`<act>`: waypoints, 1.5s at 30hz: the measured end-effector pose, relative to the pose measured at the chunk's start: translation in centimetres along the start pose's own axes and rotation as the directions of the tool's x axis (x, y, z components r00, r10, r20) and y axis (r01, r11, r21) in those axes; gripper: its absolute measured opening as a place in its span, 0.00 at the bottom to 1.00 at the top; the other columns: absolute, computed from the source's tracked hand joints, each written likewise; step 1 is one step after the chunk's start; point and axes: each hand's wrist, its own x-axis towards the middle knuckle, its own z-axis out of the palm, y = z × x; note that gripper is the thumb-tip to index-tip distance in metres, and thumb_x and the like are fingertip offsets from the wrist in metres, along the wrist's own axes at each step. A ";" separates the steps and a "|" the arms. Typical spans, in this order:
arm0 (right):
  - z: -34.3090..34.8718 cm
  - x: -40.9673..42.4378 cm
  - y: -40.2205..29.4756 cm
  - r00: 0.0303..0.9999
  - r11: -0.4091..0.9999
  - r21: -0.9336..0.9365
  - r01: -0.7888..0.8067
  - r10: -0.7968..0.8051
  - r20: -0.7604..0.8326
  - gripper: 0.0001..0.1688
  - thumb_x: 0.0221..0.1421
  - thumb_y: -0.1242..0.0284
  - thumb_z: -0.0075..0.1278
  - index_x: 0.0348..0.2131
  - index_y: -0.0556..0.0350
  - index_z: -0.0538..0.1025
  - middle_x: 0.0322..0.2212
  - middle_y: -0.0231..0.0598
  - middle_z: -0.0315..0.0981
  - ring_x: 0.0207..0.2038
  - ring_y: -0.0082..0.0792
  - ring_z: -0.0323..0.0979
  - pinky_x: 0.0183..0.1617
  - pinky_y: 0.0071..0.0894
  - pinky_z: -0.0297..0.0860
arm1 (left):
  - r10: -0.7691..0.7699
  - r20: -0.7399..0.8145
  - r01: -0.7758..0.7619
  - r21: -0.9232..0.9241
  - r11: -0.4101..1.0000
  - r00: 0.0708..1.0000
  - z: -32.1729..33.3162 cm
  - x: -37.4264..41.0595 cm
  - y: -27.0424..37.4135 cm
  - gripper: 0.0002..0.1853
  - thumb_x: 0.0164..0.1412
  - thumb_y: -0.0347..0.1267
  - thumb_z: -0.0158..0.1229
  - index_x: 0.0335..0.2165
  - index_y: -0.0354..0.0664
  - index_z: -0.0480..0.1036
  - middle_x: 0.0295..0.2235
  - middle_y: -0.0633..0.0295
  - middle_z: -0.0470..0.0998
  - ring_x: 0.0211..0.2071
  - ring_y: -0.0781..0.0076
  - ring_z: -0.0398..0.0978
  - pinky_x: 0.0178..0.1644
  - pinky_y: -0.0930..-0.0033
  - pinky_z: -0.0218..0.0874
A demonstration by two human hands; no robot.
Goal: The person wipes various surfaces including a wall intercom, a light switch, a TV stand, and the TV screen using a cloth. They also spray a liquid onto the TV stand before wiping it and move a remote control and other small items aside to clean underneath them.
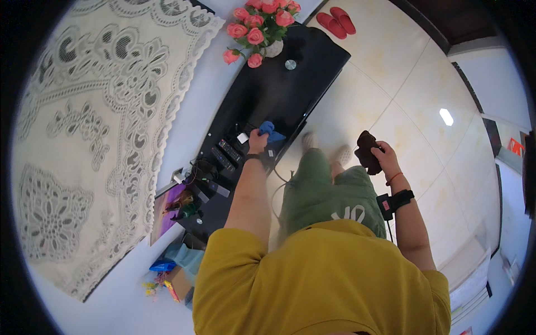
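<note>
My left hand (pixel 257 142) is over the glossy black cabinet top (pixel 274 92), gripping a crumpled blue cloth (pixel 272 131) that rests against the surface. Close to that hand lie two dark remote controls (pixel 226 155), a white plug adapter (pixel 242 138) and a small pale item (pixel 271 153). Out over the floor to the right, my right hand (pixel 385 158) holds a dark brown, soft-looking object (pixel 368 153) between thumb and fingers. Its exact kind is hard to tell. Part of the blue cloth is hidden by my left fingers.
Pink artificial roses (pixel 255 36) in a pale pot (pixel 274 49) stand at the cabinet's far end. Tangled cables (pixel 203 169) lie by the wall. A lace cover (pixel 100 138) hangs at left. Red slippers (pixel 336 22) lie on the tiled floor (pixel 418 138). A cord (pixel 276 194) hangs beside my leg.
</note>
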 end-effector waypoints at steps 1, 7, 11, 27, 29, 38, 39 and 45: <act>0.1 0.3 0.0 1.000 1.000 -0.021 -0.023 0.023 -0.011 0.17 0.51 0.70 0.54 0.39 0.62 0.73 0.30 0.37 0.73 0.32 0.26 0.70 0.37 0.26 0.68 | 0.011 -0.019 -0.010 0.046 0.999 1.000 -0.2 0.0 0.9 0.11 0.50 0.31 0.59 0.33 0.36 0.72 0.23 0.62 0.73 0.23 0.72 0.72 0.26 0.67 0.63; 2.3 2.4 -2.4 0.988 0.985 0.085 -0.148 0.144 0.053 0.15 0.53 0.71 0.52 0.41 0.60 0.73 0.31 0.33 0.72 0.33 0.24 0.69 0.38 0.24 0.68 | 0.115 -0.392 -0.033 0.210 0.977 0.913 -0.9 7.9 -0.4 0.15 0.46 0.35 0.61 0.32 0.35 0.74 0.35 0.48 0.76 0.38 0.47 0.73 0.43 0.55 0.63; 4.3 4.1 -0.7 0.972 0.961 0.170 -0.218 0.229 -0.048 0.17 0.52 0.73 0.52 0.41 0.63 0.72 0.31 0.38 0.74 0.35 0.27 0.71 0.40 0.26 0.68 | 0.316 -0.567 -0.169 0.298 0.940 0.760 -2.8 13.7 3.6 0.19 0.43 0.31 0.60 0.35 0.30 0.73 0.34 0.45 0.76 0.38 0.46 0.73 0.45 0.56 0.63; 7.3 6.1 0.7 0.954 0.956 -0.008 -0.294 0.293 -0.067 0.19 0.51 0.71 0.53 0.42 0.62 0.72 0.33 0.44 0.75 0.37 0.33 0.72 0.44 0.30 0.68 | 0.169 -0.118 -0.061 0.620 0.782 0.978 11.0 19.0 18.8 0.31 0.48 0.27 0.55 0.53 0.41 0.61 0.48 0.41 0.65 0.50 0.43 0.64 0.56 0.49 0.54; 7.3 6.6 0.4 0.962 0.964 0.001 -0.267 0.267 -0.061 0.19 0.50 0.71 0.53 0.42 0.62 0.72 0.35 0.46 0.74 0.38 0.36 0.72 0.45 0.31 0.68 | 0.400 0.066 -0.353 0.614 0.706 0.914 14.2 16.1 18.8 0.26 0.48 0.25 0.54 0.49 0.42 0.63 0.46 0.42 0.66 0.48 0.41 0.65 0.52 0.48 0.57; 4.8 5.0 1.4 0.960 0.972 -0.023 -0.232 0.226 -0.164 0.17 0.50 0.71 0.53 0.41 0.59 0.73 0.36 0.48 0.73 0.39 0.42 0.72 0.46 0.35 0.68 | 0.728 0.272 -0.771 0.337 0.540 0.629 20.4 20.7 29.3 0.25 0.50 0.24 0.57 0.50 0.43 0.67 0.47 0.48 0.70 0.48 0.46 0.66 0.54 0.51 0.57; 4.6 4.8 1.9 0.954 0.968 0.000 -0.252 0.248 -0.168 0.17 0.50 0.71 0.53 0.41 0.59 0.73 0.36 0.48 0.73 0.39 0.42 0.72 0.46 0.35 0.68 | 0.726 0.339 -0.796 0.354 0.491 0.599 21.0 22.1 30.3 0.27 0.51 0.24 0.57 0.52 0.44 0.66 0.48 0.48 0.69 0.50 0.46 0.65 0.55 0.52 0.56; 4.7 3.6 3.9 0.939 0.959 0.039 -0.280 0.282 -0.199 0.18 0.51 0.71 0.51 0.42 0.59 0.73 0.35 0.48 0.75 0.39 0.41 0.73 0.44 0.37 0.69 | 0.710 0.599 -0.899 0.423 0.113 0.371 24.2 22.8 30.0 0.29 0.53 0.24 0.53 0.55 0.52 0.63 0.55 0.47 0.63 0.57 0.45 0.57 0.60 0.50 0.50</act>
